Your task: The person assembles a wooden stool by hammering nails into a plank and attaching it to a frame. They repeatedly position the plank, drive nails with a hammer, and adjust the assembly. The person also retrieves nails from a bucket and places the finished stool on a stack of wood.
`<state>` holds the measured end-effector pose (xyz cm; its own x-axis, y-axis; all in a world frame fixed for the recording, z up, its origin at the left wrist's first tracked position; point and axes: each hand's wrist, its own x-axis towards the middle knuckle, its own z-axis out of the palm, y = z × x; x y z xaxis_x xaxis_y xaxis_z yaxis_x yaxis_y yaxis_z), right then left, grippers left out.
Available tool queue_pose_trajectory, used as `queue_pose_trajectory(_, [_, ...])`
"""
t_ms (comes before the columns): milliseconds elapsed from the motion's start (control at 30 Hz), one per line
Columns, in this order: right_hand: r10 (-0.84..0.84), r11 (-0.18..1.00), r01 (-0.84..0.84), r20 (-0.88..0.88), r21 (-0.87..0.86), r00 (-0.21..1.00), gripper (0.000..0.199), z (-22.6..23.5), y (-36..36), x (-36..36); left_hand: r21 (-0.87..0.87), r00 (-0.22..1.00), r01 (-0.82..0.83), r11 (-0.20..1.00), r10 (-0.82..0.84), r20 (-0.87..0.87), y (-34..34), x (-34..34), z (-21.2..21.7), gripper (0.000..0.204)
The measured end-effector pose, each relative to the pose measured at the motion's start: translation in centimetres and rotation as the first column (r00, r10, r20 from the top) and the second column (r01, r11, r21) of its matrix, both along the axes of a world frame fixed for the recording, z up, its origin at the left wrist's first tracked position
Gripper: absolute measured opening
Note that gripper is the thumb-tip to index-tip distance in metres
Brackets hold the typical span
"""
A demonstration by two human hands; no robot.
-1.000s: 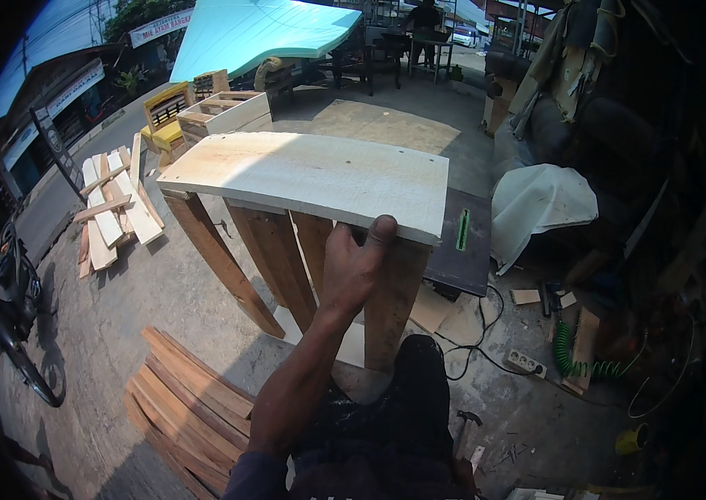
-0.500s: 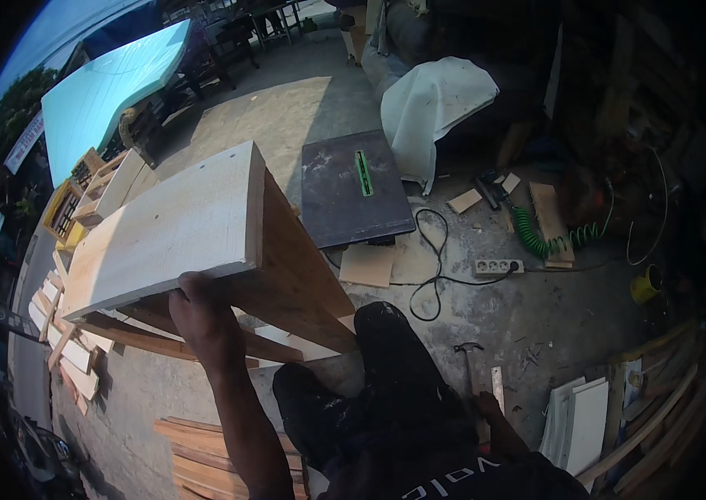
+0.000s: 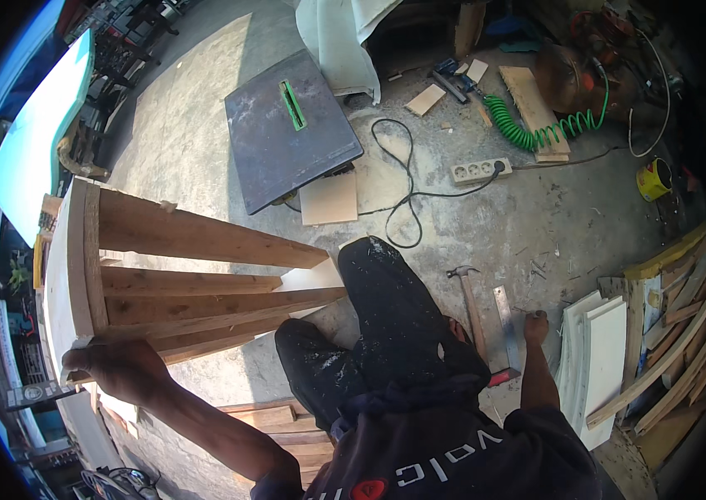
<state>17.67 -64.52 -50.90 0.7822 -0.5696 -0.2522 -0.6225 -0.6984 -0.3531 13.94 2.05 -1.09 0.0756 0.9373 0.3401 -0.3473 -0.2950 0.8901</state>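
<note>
My left hand is closed around the lower corner of a wooden frame. This frame has a thick panel at its left end, and several long boards run from there toward my knees. My right hand is closed above the floor at the right, beside a metal ruler. A thin sliver sticks out from its fingers, too small to name. Left of the ruler, a claw hammer with a wooden handle lies on the floor; a red-ended tool sits close to the ruler's lower end.
Ahead is a dark table-saw top with a green slot insert. A black cord loops to a power strip. Farther right lie a green coiled hose and a yellow can. White boards and scrap wood stand at the right.
The wooden frame has turned and tipped left, so its inner boards now show. My left hand has moved left with it. My right hand has moved from the hammer handle to beyond the ruler.
</note>
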Motion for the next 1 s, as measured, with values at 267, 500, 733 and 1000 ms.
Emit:
queue_pose_trajectory(267, [0.423, 0.906, -0.42, 0.148, -0.05, 0.894, 0.031, -2.0, 2.6, 2.1, 0.0, 0.982, 0.106, 0.994, -0.105, 0.16, -0.7, -2.2, 0.2, 0.075])
queue_pose_trajectory(500, [0.521, 0.851, -0.521, -0.008, -0.071, 0.853, 0.021, -1.8, 1.1, 2.7, 0.037, 0.979, 0.145, 0.989, -0.149, 0.142, -1.5, -2.2, 0.1, 0.087])
queue_pose_trajectory(733, [0.263, 0.963, -0.269, 0.214, 0.003, 0.941, 0.019, 2.1, 7.1, 4.6, 0.066, 0.878, 0.332, 0.941, -0.334, 0.344, -0.6, -1.4, -1.2, 0.074])
queue_pose_trajectory(1000, [0.0, 0.459, -0.393, 0.443, 0.796, 0.897, 0.022, 26.4, 29.2, 8.9, 0.181, 0.98, 0.2, 0.963, -0.199, -0.024, -3.6, -0.4, -1.9, 0.074])
